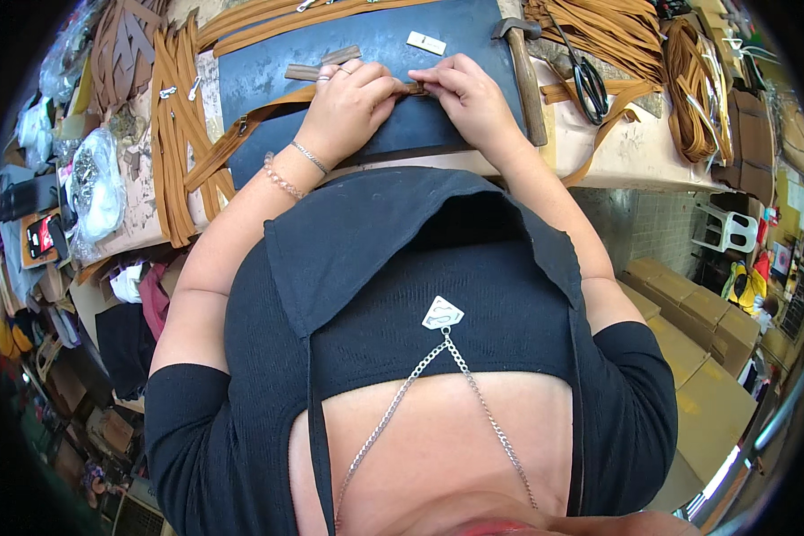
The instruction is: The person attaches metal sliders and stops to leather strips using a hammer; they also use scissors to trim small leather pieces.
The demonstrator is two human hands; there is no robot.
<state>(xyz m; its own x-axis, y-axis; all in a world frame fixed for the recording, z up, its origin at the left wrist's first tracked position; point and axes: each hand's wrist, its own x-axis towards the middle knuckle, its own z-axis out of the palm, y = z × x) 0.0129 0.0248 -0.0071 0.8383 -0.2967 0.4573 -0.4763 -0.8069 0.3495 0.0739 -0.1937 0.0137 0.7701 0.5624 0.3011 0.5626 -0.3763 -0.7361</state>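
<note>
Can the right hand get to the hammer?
Probably yes: the hammer lies just beside the right hand, with nothing between them, though that hand seems busy pinching the brown strip.

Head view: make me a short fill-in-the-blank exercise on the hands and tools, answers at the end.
1. The brown strip is touched by the left hand and the ____ hand.
2. Bracelets circle the ____ wrist.
3. The hammer has a handle made of ____.
4. The scissors lie to the hammer's ____.

Answers: right; left; wood; right

The silver shield-shaped pendant (441,312) bears a single large letter.
</note>
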